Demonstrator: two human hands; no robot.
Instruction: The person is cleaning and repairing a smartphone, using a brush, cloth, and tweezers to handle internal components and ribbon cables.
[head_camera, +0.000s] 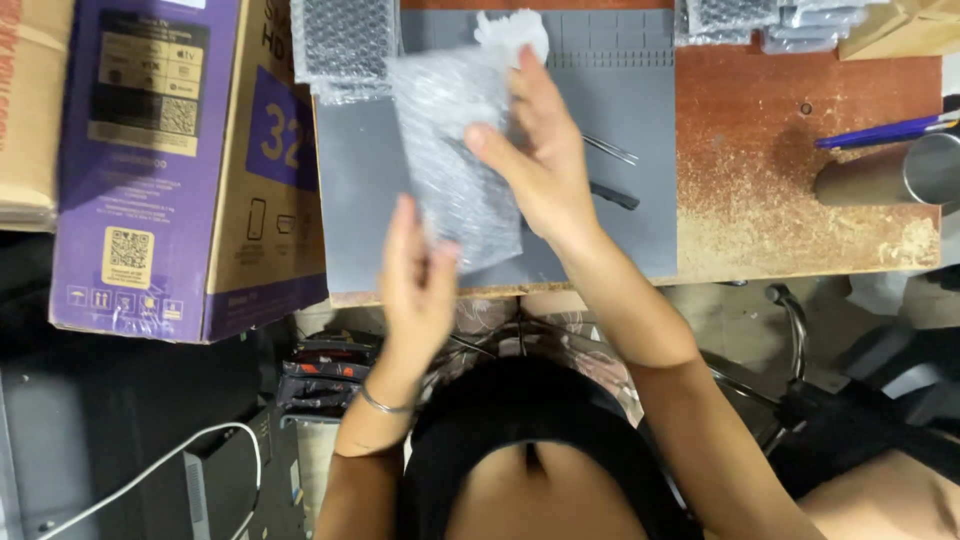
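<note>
Purple cardboard box (190, 160), grey work mat (640, 180), tweezers (610, 150), metal cup (935, 168), blue pen (885, 131)

Worn reddish wooden table (800, 190); grey mat (640, 200), bubble-wrap packets (770, 20), metal cylinder (885, 172), blue pens (885, 131)

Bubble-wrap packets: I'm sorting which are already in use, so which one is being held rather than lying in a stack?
The bubble-wrap packet over the grey mat, held between the left hand and right hand. The other packets lie stacked at the desk's far edge.
</note>
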